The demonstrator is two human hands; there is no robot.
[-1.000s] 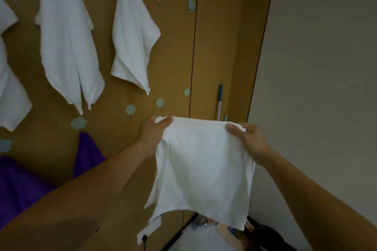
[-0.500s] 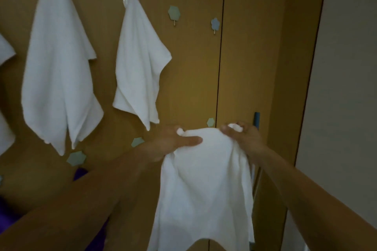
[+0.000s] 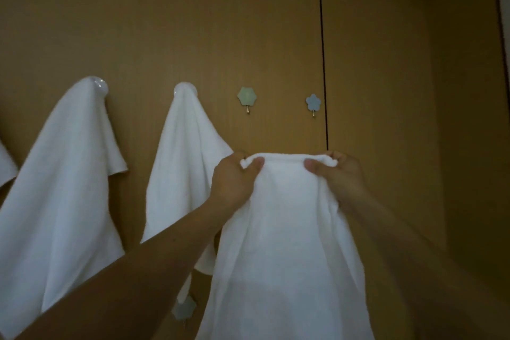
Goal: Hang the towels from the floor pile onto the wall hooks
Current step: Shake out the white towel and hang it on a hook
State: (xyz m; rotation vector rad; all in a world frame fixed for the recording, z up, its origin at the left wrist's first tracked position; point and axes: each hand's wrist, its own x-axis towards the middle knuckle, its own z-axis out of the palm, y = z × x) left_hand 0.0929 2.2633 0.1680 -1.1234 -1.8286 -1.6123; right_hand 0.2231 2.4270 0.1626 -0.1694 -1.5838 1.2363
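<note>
Left hand [image 3: 234, 182], right hand [image 3: 343, 177], gripping white towel [image 3: 287, 229]

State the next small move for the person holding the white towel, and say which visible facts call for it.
Probably lift the held towel and drape its top edge over the green hook. The left hand and right hand pinch that edge below it and the blue hook, both bare; the green one comes next after the hung towels.

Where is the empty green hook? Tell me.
In the head view, the green hook is on the wall, just right of the nearest hanging towel and left of the blue hook, above the left hand gripping the held towel.
</note>
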